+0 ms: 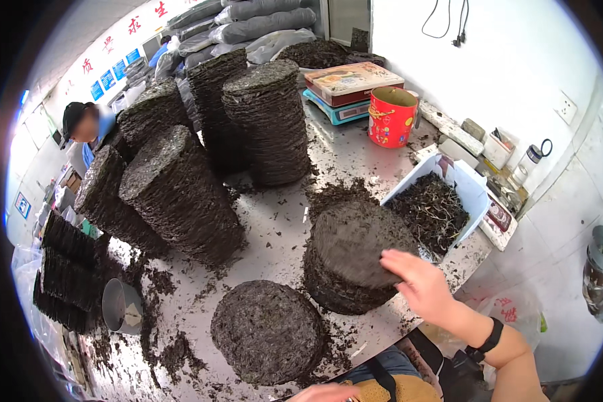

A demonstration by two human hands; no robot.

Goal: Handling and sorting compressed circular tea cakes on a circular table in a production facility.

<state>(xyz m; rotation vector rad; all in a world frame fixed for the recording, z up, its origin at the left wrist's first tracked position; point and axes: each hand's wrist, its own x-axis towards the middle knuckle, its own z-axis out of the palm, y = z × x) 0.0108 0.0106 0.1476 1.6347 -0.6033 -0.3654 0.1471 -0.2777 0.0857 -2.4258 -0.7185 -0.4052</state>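
Observation:
My right hand [419,281] grips the near right edge of a dark, round pressed seaweed cake [358,238], fingers over its top; the thumb is partly hidden. The cake is smeared by motion and sits tilted over a low stack of the same cakes [338,291]. At the lower edge of the picture, my left hand [325,393] shows only in part, its fingers stretched out and holding nothing. Another round seaweed stack [268,331] lies on the metal table [275,244], just beyond my left hand.
Tall seaweed stacks [268,124] stand at the back left, some leaning. A blue bin [479,194] of loose scraps, a red bucket [392,117] and a scale [338,107] under a flat box line the right. A grey cup [122,305] is at left. Beyond, a person [84,127] stands.

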